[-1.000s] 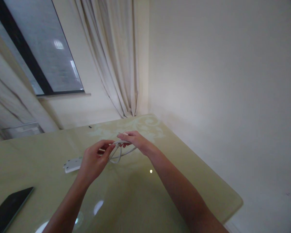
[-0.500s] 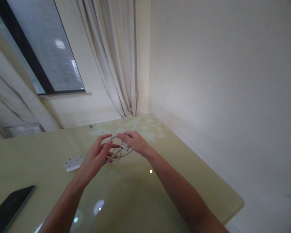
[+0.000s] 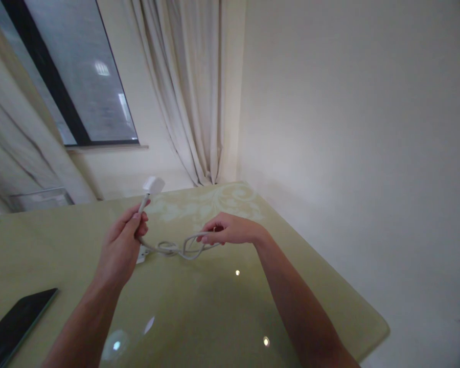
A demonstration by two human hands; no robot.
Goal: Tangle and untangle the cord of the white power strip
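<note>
My left hand is closed around the cord just below a white plug, which points up above the fingers. From there the pale cord runs to the right in loose, crossing loops over the table. My right hand pinches a part of those loops between thumb and fingers. A white power strip lies on the table behind my left hand, and most of it is hidden by that hand and wrist.
The pale green glossy table carries a dark flat device at the near left. A white wall borders its right side. Curtains and a window are beyond the far edge.
My left hand has moved left and now holds the cord by the plug, which was near my right hand before. My right hand has shifted right, and the loops are stretched wider between them.
</note>
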